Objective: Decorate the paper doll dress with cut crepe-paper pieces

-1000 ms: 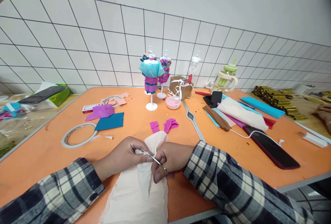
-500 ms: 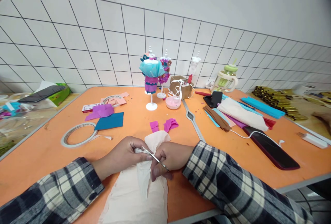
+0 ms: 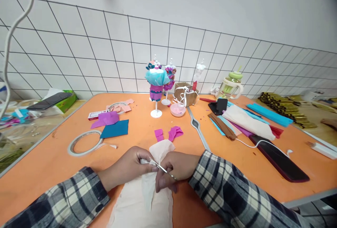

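At the near side of the table, my left hand (image 3: 133, 164) is closed, thumb on top, on a piece of white crepe paper (image 3: 161, 149). My right hand (image 3: 172, 170) is closed on slim silver scissors (image 3: 163, 169), whose handle is mostly hidden by the fingers. Their blades point left, over the paper and close to my left thumb. A narrow strip of the paper hangs below the hands. Under it lies a larger white crepe sheet (image 3: 142, 207), reaching the bottom of the view. Two magenta paper scraps (image 3: 175, 133) lie just beyond the hands.
Dress forms (image 3: 156, 94) stand at the back beside a pink bowl (image 3: 178, 110) and a brown box (image 3: 185, 94). To the left are a tape roll (image 3: 72, 147) and blue paper (image 3: 116, 129). Folded papers (image 3: 247, 121), a phone (image 3: 279, 157) and a bottle (image 3: 231, 85) are on the right.
The whole view has tilted up slightly, so everything sits lower and a little to the right. Both hands keep nearly the same grip, with the scissors still across the white paper.
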`<action>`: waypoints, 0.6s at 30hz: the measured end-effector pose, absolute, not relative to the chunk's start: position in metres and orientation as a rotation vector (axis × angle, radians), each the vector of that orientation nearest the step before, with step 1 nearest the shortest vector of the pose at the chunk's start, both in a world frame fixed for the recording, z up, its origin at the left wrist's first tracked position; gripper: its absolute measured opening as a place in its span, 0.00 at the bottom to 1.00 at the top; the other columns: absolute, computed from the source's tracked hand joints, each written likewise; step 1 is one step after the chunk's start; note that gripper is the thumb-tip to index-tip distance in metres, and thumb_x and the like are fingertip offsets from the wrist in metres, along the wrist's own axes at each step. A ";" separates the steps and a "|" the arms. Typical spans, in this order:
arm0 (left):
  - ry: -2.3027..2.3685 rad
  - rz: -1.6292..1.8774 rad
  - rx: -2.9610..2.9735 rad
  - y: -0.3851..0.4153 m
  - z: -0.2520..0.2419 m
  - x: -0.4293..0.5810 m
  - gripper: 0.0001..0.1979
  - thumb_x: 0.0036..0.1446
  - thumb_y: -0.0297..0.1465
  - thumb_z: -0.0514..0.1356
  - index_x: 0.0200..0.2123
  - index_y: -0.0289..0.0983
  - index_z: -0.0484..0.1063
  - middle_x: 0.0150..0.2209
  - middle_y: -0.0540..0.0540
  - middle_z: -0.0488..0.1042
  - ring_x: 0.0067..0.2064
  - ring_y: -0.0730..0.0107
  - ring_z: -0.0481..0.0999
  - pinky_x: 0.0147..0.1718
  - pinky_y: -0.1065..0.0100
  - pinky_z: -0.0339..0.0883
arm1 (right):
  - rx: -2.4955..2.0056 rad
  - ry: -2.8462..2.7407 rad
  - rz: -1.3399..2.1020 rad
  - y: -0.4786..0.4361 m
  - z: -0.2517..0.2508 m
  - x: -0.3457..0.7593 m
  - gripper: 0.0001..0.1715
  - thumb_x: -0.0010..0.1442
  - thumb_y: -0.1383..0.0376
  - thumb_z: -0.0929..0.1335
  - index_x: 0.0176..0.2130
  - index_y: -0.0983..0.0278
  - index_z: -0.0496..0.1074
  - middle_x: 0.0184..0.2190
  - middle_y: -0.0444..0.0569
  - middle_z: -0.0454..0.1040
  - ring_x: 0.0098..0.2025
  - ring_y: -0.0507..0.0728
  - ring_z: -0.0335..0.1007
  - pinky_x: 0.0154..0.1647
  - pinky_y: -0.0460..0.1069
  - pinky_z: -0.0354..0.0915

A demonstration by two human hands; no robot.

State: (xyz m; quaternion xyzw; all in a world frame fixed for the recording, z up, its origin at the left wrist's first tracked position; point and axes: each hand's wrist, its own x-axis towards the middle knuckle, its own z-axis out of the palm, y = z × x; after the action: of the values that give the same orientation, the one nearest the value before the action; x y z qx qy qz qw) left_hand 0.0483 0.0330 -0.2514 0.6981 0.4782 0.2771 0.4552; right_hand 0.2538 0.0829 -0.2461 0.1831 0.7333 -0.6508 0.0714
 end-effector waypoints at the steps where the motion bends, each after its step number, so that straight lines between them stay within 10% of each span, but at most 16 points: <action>1: 1.183 0.682 1.725 0.033 -0.251 0.048 0.10 0.48 0.37 0.67 0.25 0.35 0.80 0.26 0.46 0.82 0.27 0.68 0.77 0.28 0.72 0.67 | 0.485 2.184 -1.975 0.087 -0.242 0.259 0.32 0.53 0.45 0.69 0.41 0.70 0.77 0.18 0.42 0.70 0.22 0.47 0.66 0.28 0.42 0.57; 7: 1.124 0.911 1.956 0.031 -0.242 0.042 0.09 0.53 0.36 0.65 0.29 0.37 0.81 0.25 0.43 0.81 0.29 0.65 0.77 0.29 0.69 0.67 | 0.505 2.215 -2.227 0.117 -0.231 0.292 0.42 0.47 0.37 0.68 0.38 0.73 0.75 0.16 0.43 0.68 0.15 0.47 0.58 0.18 0.43 0.48; 12: 0.761 0.915 2.368 0.025 -0.237 0.039 0.10 0.60 0.31 0.59 0.40 0.46 0.80 0.31 0.43 0.82 0.38 0.61 0.77 0.41 0.63 0.67 | 0.961 2.398 -2.193 0.113 -0.252 0.274 0.37 0.37 0.50 0.78 0.42 0.67 0.72 0.19 0.40 0.70 0.20 0.49 0.65 0.22 0.43 0.59; 18: 0.851 1.045 2.305 0.014 -0.237 0.026 0.36 0.59 0.50 0.52 0.67 0.50 0.45 0.45 0.40 0.76 0.47 0.54 0.74 0.48 0.56 0.65 | 1.224 2.462 -2.438 0.121 -0.252 0.275 0.30 0.40 0.45 0.75 0.27 0.67 0.67 0.17 0.41 0.68 0.19 0.48 0.63 0.20 0.43 0.56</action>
State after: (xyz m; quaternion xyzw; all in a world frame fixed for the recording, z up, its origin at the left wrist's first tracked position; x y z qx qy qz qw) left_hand 0.0262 0.0138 -0.2374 0.8394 0.3100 0.3804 0.2336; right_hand 0.2750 0.1211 -0.2523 0.3215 0.6463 -0.6400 -0.2633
